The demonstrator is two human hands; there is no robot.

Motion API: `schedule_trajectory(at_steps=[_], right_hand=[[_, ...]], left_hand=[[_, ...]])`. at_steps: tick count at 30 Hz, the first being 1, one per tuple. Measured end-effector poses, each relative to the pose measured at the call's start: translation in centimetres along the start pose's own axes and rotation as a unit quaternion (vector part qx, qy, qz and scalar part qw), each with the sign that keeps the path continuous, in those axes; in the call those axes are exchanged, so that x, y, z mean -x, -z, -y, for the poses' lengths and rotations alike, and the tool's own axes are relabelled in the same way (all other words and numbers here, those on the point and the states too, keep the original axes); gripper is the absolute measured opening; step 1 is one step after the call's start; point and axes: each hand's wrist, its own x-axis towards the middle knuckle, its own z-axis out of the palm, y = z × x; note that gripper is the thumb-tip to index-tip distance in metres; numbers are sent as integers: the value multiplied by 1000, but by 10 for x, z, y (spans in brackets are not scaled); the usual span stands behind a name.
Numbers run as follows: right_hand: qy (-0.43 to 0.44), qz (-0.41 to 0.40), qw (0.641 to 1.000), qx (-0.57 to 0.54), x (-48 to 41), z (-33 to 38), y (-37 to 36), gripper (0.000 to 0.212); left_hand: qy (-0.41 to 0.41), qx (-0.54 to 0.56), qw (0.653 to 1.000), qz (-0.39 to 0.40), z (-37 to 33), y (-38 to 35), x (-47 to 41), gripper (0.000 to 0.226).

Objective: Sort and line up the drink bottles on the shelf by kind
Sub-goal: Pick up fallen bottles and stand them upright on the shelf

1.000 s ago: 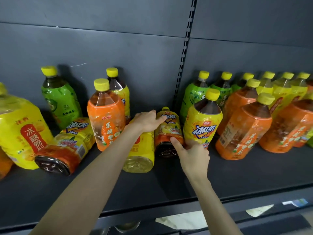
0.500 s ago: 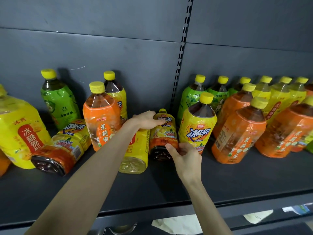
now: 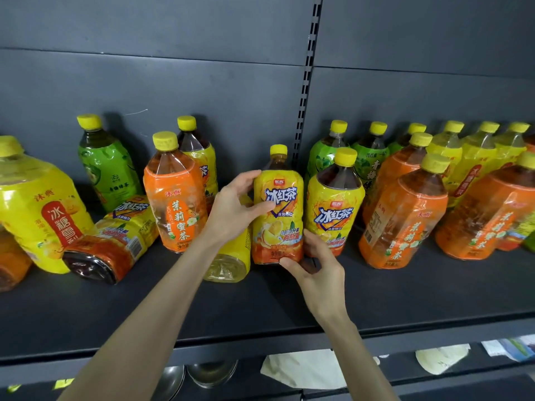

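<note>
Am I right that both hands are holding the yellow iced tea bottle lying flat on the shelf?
Not quite: the head view shows both hands, left hand and right hand, holding the yellow iced tea bottle upright, not lying flat, on the shelf.

The shelf (image 3: 376,290) front strip lies bare — open passage. Behind, a toppled yellow bottle (image 3: 228,256) and a lying iced-tea bottle (image 3: 113,241) block the left; upright orange bottles (image 3: 402,215) crowd the right.

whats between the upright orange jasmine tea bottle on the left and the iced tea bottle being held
In the head view: the left hand and a yellow bottle lying on its side.
</note>
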Motion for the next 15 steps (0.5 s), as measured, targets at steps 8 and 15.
schedule_trajectory(at_steps=[8,15], right_hand=[[40,-5,996,84,-4,-6,1,72],[98,-49,976,190,-11,2,4,47]], left_hand=[[-39,52,998,-3,-6,-2,29,65],[-72,8,997,-14,-3,-6,40,60]])
